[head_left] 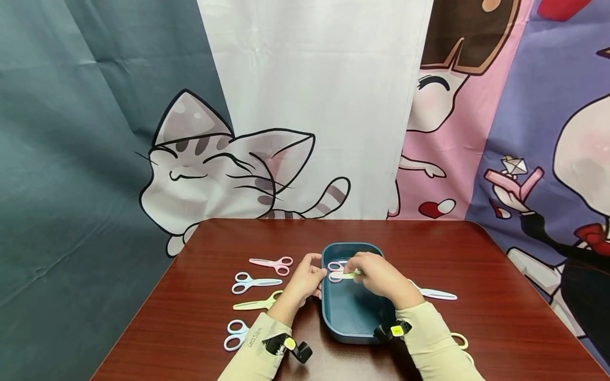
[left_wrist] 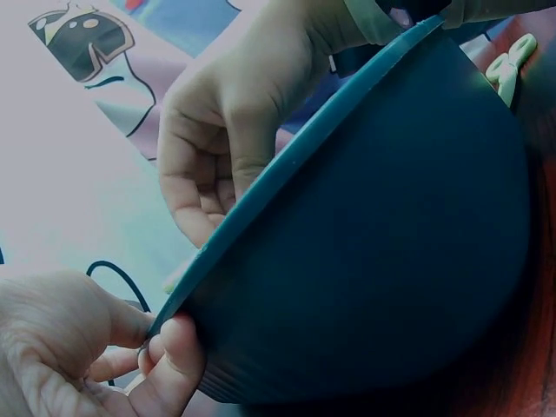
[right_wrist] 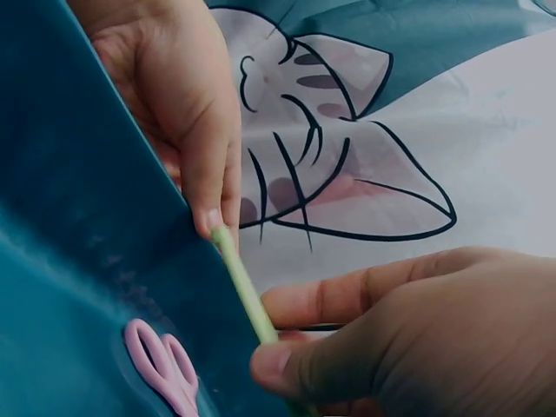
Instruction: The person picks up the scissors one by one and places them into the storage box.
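A dark teal rectangular bin (head_left: 355, 317) stands on the table. My left hand (head_left: 305, 278) pinches its left rim between thumb and fingers, as the left wrist view (left_wrist: 104, 347) also shows. Over the bin, my right hand (head_left: 378, 275) pinches a light green pair of scissors (right_wrist: 243, 287), seen edge-on in the right wrist view. The scissors' far end comes close to the left thumb; whether they touch I cannot tell. Pink scissors (right_wrist: 161, 360) lie inside the bin, partly hidden by my right hand in the head view.
Left of the bin lie pink scissors (head_left: 274, 263), blue scissors (head_left: 254, 282), green scissors (head_left: 254, 305) and blue handles (head_left: 235, 336) partly behind the left sleeve. On the right, a pale blade (head_left: 437, 294) and yellow handles (head_left: 460, 341) show past the right arm. A printed cloth (head_left: 305, 106) hangs behind.
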`<action>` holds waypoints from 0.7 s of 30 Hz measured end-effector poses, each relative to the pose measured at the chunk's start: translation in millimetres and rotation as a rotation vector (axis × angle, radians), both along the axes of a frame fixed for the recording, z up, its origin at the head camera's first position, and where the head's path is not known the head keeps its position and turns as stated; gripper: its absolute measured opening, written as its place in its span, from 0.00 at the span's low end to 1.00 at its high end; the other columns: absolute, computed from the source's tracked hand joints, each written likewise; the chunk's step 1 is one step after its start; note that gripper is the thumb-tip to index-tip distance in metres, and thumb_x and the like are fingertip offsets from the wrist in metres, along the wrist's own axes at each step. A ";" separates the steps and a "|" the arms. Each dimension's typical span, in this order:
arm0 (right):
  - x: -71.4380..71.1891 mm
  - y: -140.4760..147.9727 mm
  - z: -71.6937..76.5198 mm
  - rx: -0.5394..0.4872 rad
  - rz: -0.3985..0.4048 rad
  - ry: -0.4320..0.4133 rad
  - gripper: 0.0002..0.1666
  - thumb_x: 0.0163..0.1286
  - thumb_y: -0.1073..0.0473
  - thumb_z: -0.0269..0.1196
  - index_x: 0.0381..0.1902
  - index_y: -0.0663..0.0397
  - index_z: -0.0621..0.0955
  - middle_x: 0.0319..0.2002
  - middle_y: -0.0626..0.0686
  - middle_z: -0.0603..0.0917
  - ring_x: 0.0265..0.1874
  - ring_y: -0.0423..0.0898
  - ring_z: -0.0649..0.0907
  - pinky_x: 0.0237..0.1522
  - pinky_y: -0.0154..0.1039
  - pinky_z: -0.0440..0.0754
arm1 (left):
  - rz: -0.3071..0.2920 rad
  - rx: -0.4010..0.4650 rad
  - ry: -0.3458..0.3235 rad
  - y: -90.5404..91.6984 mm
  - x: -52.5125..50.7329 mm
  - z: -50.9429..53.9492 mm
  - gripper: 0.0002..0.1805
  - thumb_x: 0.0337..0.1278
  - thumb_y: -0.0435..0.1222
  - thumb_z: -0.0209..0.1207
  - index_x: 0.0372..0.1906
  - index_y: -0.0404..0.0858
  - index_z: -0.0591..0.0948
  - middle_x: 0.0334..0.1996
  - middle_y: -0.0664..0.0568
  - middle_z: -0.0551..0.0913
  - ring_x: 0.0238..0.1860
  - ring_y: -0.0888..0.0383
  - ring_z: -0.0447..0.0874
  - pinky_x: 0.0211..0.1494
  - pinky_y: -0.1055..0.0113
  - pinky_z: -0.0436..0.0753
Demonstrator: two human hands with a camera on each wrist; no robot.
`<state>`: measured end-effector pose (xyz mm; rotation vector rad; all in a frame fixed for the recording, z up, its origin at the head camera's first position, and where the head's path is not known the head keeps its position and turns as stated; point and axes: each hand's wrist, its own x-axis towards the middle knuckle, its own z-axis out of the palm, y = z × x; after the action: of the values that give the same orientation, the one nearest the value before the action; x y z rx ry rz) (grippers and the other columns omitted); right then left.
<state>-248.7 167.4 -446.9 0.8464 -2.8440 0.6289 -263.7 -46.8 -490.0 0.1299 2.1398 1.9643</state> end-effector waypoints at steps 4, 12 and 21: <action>-1.7 -1.3 -4.8 0.018 -0.001 -0.023 0.15 0.60 0.72 0.71 0.40 0.48 0.88 0.37 0.44 0.84 0.41 0.45 0.82 0.49 0.47 0.85 | 0.002 0.008 0.002 0.2 -0.1 -1.1 0.23 0.70 0.27 0.55 0.66 0.37 0.67 0.36 0.33 0.78 0.16 0.59 0.71 0.13 0.70 0.76; -7.7 -0.8 -12.2 0.041 -0.006 -0.130 0.14 0.61 0.72 0.70 0.38 0.46 0.87 0.37 0.44 0.83 0.37 0.43 0.80 0.46 0.45 0.84 | 0.013 0.026 -0.016 2.4 -0.6 -3.0 0.23 0.70 0.26 0.54 0.67 0.35 0.66 0.31 0.40 0.76 0.16 0.59 0.71 0.12 0.71 0.75; -21.0 -5.9 -12.2 0.095 0.047 -0.208 0.16 0.59 0.74 0.71 0.36 0.46 0.86 0.36 0.45 0.82 0.35 0.44 0.78 0.42 0.44 0.84 | -0.002 0.019 -0.011 1.1 -2.5 -1.9 0.23 0.70 0.26 0.55 0.67 0.35 0.66 0.33 0.35 0.77 0.16 0.59 0.71 0.13 0.72 0.75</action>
<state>-269.7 161.6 -459.1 0.9149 -3.0702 0.6260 -266.1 -45.7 -491.8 0.1245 2.1146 1.9797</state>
